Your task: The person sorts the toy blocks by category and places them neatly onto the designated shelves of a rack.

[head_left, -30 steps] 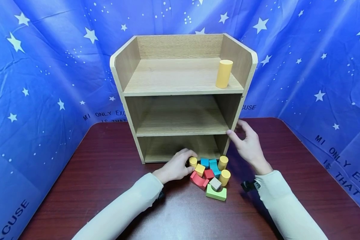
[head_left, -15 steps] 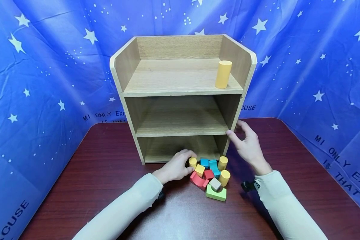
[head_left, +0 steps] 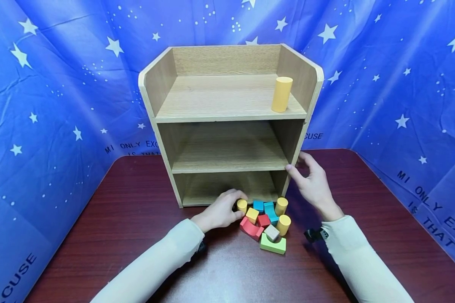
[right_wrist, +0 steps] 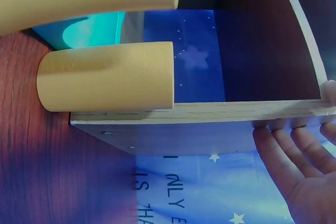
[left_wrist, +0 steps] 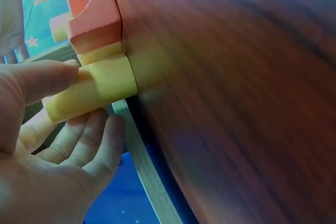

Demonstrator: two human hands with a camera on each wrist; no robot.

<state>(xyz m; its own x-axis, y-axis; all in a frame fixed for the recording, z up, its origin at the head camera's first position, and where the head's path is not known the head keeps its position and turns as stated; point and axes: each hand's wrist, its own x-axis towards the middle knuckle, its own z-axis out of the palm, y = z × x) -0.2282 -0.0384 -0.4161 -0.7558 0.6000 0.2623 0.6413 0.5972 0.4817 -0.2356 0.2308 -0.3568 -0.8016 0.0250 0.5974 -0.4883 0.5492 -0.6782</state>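
Note:
My left hand (head_left: 221,209) holds an upright yellow cylinder block (head_left: 242,205) at the left end of a cluster of blocks. In the left wrist view the thumb lies on one side of this cylinder and the fingers curl along the other; its base is at the tabletop. My right hand (head_left: 315,185) grips the right side panel of a wooden shelf (head_left: 227,97), thumb at the front edge by the middle board. The right wrist view shows its fingers (right_wrist: 278,156) against the panel's outer face.
Beside the held cylinder stand a yellow cube (head_left: 252,215), blue cube (head_left: 258,205), teal arch (head_left: 271,213), red cube (head_left: 263,220), red arch (head_left: 251,228), grey cube (head_left: 271,232), green arch (head_left: 273,245) and two yellow cylinders (head_left: 284,224). A taller yellow cylinder (head_left: 282,94) stands on the top shelf.
My left hand has shifted slightly left with the yellow cylinder, widening its distance from the blue cube. The right hand keeps its grip on the shelf side.

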